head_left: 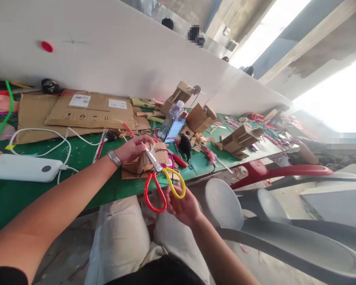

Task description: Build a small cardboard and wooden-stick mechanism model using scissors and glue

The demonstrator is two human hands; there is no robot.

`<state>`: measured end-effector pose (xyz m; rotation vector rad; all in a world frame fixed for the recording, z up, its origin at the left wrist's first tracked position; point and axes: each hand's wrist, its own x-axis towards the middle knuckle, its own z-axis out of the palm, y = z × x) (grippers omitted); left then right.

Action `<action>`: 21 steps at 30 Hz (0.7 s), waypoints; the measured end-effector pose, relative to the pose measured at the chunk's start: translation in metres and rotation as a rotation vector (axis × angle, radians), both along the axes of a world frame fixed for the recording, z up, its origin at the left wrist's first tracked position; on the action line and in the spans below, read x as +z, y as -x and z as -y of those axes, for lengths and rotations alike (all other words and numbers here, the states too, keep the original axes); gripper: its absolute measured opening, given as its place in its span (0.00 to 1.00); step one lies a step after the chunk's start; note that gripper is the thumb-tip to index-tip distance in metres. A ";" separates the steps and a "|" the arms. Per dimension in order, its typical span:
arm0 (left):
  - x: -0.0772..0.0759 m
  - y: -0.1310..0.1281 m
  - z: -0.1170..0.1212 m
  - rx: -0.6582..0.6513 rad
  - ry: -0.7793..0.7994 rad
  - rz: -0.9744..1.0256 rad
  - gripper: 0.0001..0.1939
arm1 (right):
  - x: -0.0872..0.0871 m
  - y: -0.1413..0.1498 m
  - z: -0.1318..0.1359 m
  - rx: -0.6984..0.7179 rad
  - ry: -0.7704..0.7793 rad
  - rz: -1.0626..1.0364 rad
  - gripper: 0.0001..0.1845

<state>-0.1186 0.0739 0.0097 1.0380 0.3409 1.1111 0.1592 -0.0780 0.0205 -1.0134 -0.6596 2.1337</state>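
Observation:
A pair of scissors (157, 167) with one red and one yellow handle loop points away from me over the table edge, its blades slightly apart. My left hand (134, 148), with a metal watch on the wrist, pinches it near the blade tips. My right hand (183, 204) is palm up at the yellow loop, its fingers loosely bent and partly behind it; a firm grip is not visible. Beneath the blades sits a small cardboard box-shaped piece (148, 160) with dark thread or wire on it. It rests on a flat cardboard piece (128, 172).
Behind are a plastic bottle (175, 111), a lit phone (174, 131) and cardboard models (240, 139). On the left lie a white power bank (25, 168) with a cable and a large cardboard sheet (91, 113). Grey stools (223, 202) stand at right below the green table (106, 186).

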 end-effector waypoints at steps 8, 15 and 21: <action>0.002 -0.002 -0.002 0.005 -0.024 -0.005 0.27 | 0.044 -0.010 0.003 -0.154 0.039 0.110 0.33; 0.001 -0.001 -0.004 -0.010 -0.055 -0.033 0.27 | 0.030 0.001 -0.001 0.030 0.231 -0.060 0.29; 0.001 -0.001 -0.005 -0.014 -0.080 -0.063 0.27 | -0.024 -0.001 0.010 0.398 -0.157 0.426 0.28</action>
